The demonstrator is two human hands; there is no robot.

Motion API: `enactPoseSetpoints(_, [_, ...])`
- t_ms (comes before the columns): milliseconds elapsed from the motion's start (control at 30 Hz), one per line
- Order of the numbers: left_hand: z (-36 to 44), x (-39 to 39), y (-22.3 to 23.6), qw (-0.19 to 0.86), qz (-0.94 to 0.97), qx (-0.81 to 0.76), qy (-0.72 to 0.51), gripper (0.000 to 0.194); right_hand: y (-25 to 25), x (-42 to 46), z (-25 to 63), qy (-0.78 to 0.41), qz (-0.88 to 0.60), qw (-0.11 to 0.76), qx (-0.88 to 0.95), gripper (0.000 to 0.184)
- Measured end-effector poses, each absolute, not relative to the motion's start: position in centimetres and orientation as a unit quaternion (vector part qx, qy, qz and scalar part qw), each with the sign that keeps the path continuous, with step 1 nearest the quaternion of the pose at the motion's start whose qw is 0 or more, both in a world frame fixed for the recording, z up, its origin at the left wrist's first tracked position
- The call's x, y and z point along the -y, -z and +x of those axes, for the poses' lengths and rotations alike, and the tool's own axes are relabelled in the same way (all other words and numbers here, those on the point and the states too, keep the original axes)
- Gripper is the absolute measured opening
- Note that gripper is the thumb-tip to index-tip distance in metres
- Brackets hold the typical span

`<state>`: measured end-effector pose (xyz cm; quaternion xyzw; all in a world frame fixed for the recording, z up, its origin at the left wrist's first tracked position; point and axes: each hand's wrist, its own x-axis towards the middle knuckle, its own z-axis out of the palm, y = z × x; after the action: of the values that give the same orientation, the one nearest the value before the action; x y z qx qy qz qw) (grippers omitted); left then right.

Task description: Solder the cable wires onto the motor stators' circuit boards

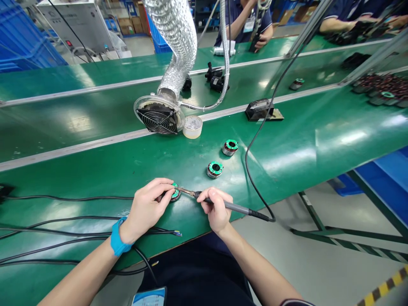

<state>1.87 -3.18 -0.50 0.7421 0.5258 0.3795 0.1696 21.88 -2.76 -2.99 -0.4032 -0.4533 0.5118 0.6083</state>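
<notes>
The left hand (149, 203) pinched a green-topped ring (175, 195) on the surface (274, 165); the right hand (218, 209) grasped a soldering iron (236, 207), its tip at the ring. The ring seemed stiff but its top fragile, best held by the sides. Two similar rings (215, 174) sat beyond.

Grn bench (127, 161), blk cables (63, 232), 2 rnd pcs (213, 174)

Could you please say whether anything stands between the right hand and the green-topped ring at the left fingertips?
Only the soldering iron, held in the right hand, spans that gap, its tip at the ring. Nothing else visible stands there; the left hand covers part of the ring.
</notes>
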Motion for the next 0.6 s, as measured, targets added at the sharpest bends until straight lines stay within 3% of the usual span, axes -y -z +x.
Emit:
enactPoseSetpoints(133, [1.8, 3.1, 0.0, 0.122, 0.773, -0.500, -0.371, 0.014, 3.3, 3.0, 21.9, -0.500, -0.414, 0.636, 0.416, 0.047])
enactPoseSetpoints(300, [1.7, 3.1, -0.2, 0.112, 0.782, -0.500, -0.355, 0.016, 3.6, 3.4, 22.9, -0.398, -0.434, 0.662, 0.464, 0.044])
enactPoseSetpoints(500, [1.4, 3.0, 0.4, 0.116, 0.790, -0.511, -0.318, 0.017, 2.8, 0.7, 25.5, -0.097, -0.473, 0.543, 0.687, 0.024])
enactPoseSetpoints(600, [1.3, 2.8, 0.2, 0.113, 0.802, -0.507, -0.296, 0.020, 3.1, -1.1, 26.2, -0.020, -0.513, 0.486, 0.707, 0.032])
